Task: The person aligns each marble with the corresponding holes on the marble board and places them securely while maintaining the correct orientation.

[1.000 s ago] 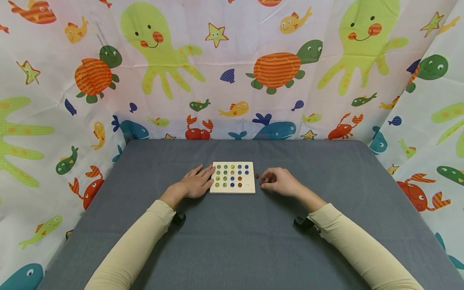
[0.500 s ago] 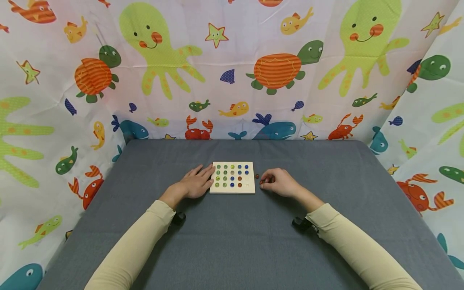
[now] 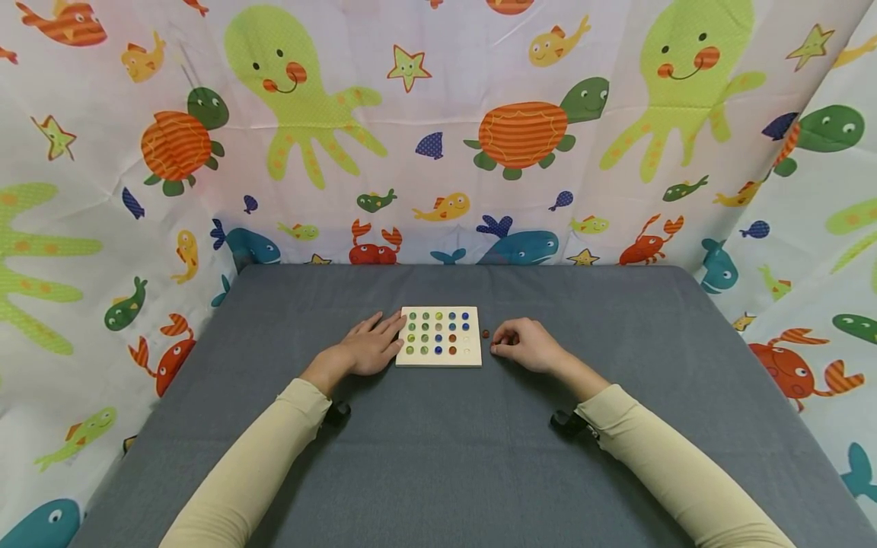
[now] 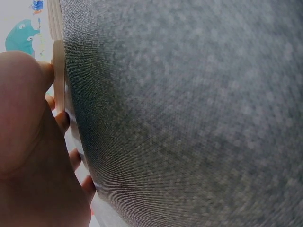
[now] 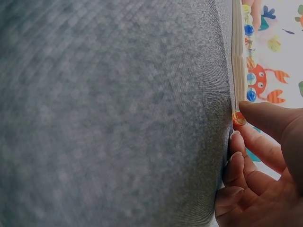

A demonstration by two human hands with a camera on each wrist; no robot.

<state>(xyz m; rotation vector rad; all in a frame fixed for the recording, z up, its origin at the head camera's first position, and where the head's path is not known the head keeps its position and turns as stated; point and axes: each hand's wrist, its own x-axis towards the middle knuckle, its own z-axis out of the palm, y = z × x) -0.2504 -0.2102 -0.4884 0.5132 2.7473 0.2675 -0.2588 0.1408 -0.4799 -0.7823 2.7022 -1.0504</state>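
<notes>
A light wooden board (image 3: 445, 361) lies on the grey cloth, holding rows of green, yellow, blue and orange-red glass marbles in its round hollows. Two hollows at its lower right hold no marble. My left hand (image 3: 368, 346) lies with fingers spread, its thumb and fingertips touching the board's left edge. Just off the right edge, my right hand (image 3: 530, 346) pinches an orange-red marble (image 5: 239, 118) between thumb and forefinger, low over the cloth; the other fingers are curled. Another orange-red marble (image 3: 485, 333) rests on the cloth between the board and that hand.
A grey cloth (image 3: 438, 457) covers the table, whose far edge meets a hanging curtain (image 3: 438, 152) printed with sea animals. The curtain also stands along both sides. Black wrist straps show below each sleeve cuff.
The right hand has shifted very slightly left, and its fingers now cover more of the pinched marble. The left hand and the board keep their places.
</notes>
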